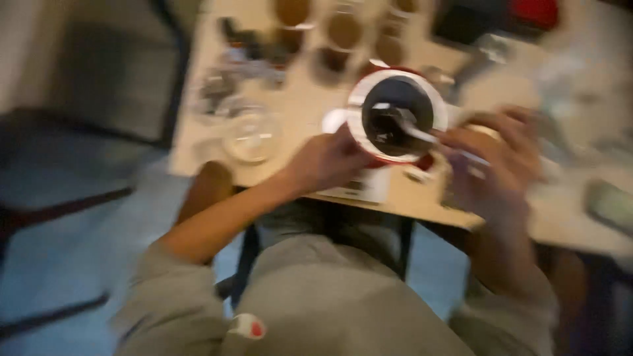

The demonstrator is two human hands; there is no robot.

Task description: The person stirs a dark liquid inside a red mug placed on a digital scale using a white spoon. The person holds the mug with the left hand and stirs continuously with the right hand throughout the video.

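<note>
Both hands (pixel 326 161) (pixel 498 165) at red-rimmed cup (pixel 397 117)

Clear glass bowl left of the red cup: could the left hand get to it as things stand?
Probably yes, but the left hand would first have to let go of the red cup. The glass bowl sits close by, and nothing seems to lie between them.

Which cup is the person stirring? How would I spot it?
Look at the pale table, near its front edge. The cup sits between the left hand and the right hand, which holds a spoon in it. Unlike the clear glass bowl and brown jars, it is red outside, white-rimmed, and dark inside.
</note>
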